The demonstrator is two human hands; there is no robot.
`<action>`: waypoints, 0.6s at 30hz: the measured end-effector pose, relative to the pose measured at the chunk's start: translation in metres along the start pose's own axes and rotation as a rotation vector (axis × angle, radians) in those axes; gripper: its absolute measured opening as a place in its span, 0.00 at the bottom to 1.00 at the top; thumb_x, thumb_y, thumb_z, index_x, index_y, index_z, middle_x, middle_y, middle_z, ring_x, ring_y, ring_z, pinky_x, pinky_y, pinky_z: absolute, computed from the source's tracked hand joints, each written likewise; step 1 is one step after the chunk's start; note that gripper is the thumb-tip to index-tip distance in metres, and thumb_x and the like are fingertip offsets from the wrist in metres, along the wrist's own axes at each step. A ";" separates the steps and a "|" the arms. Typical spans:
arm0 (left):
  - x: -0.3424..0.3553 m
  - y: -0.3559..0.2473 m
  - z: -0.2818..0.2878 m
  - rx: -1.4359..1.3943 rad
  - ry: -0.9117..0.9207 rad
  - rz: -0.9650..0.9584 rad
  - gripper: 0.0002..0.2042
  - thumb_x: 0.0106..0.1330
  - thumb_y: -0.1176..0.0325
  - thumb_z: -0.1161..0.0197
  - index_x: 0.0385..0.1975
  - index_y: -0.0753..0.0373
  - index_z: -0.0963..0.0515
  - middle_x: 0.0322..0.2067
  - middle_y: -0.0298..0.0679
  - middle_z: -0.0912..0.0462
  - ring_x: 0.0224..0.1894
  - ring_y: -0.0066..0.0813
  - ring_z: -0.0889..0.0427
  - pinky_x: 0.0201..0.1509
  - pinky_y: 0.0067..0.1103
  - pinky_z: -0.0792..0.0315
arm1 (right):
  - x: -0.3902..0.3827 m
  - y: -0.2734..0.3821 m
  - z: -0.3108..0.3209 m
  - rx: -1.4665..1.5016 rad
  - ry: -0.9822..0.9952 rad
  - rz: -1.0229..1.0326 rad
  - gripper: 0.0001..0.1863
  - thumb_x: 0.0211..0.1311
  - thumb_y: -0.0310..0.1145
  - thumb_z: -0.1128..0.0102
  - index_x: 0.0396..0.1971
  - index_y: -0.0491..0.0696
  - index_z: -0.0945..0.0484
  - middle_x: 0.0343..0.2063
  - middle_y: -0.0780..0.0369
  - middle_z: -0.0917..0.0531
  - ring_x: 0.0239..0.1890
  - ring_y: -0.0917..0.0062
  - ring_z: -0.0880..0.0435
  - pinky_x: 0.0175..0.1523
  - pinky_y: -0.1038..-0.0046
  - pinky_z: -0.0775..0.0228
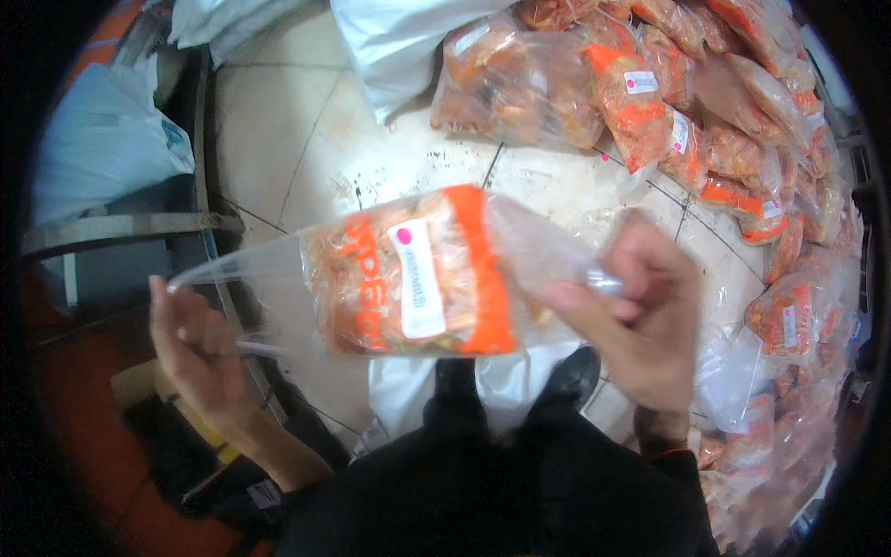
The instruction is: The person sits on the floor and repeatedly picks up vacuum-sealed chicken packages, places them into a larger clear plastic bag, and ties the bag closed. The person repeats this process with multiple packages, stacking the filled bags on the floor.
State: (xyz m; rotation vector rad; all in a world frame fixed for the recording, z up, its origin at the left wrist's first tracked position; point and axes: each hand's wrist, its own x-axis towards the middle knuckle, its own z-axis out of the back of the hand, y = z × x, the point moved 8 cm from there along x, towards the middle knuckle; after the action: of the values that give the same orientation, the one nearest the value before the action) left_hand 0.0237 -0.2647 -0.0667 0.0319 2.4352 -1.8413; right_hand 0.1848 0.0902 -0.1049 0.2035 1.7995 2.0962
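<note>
I hold a clear plastic bag (492, 306) of orange-brown food with orange print and a white, pink-dotted label, stretched across the middle of the view. My left hand (198, 339) pinches the stretched empty plastic at its left end, with fingers curled. My right hand (650, 325) grips the right end, thumb over the plastic, where a small shiny silvery spot shows. A white sack (390, 399) lies under the bag by my feet, partly hidden by it and by my legs.
Many bags of similar food (631, 121) are piled across the back and down the right. White sacks (399, 46) stand at the back. At left, a pale bag (107, 139) sits by a curved metal rim (135, 227), with a dark yellow-edged item (204, 446) below.
</note>
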 end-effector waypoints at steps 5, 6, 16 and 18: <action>-0.010 -0.005 -0.027 -0.338 0.290 0.048 0.17 0.78 0.60 0.53 0.22 0.54 0.37 0.15 0.24 0.46 0.13 0.11 0.51 0.13 0.14 0.55 | -0.019 0.083 0.028 0.152 0.004 0.191 0.22 0.50 0.26 0.26 0.23 0.50 0.38 0.17 0.71 0.33 0.18 0.90 0.34 0.25 0.84 0.40; -0.013 0.011 -0.040 -0.347 0.271 0.162 0.17 0.78 0.61 0.52 0.22 0.54 0.37 0.16 0.22 0.44 0.13 0.09 0.47 0.13 0.10 0.51 | -0.017 0.085 0.031 0.081 -0.031 0.237 0.21 0.51 0.26 0.27 0.23 0.50 0.38 0.17 0.71 0.33 0.17 0.89 0.35 0.25 0.84 0.40; -0.062 0.112 -0.117 0.069 0.569 0.342 0.08 0.75 0.67 0.48 0.45 0.64 0.30 0.16 0.24 0.38 0.17 0.13 0.39 0.22 0.16 0.41 | -0.041 -0.050 0.106 0.141 -0.381 -0.042 0.22 0.59 0.22 0.34 0.19 0.53 0.42 0.17 0.76 0.39 0.21 0.94 0.41 0.26 0.87 0.51; -0.061 0.086 -0.117 0.215 0.573 0.278 0.08 0.76 0.66 0.50 0.43 0.65 0.30 0.14 0.23 0.42 0.14 0.12 0.43 0.20 0.15 0.44 | -0.050 -0.028 0.116 0.165 -0.397 -0.006 0.22 0.59 0.22 0.34 0.19 0.54 0.41 0.16 0.76 0.39 0.20 0.94 0.42 0.25 0.88 0.52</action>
State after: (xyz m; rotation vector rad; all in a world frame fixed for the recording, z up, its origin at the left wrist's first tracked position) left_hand 0.0834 -0.1268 -0.1125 0.9840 2.3523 -2.1636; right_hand 0.2755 0.1817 -0.1054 0.6108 1.7194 1.7484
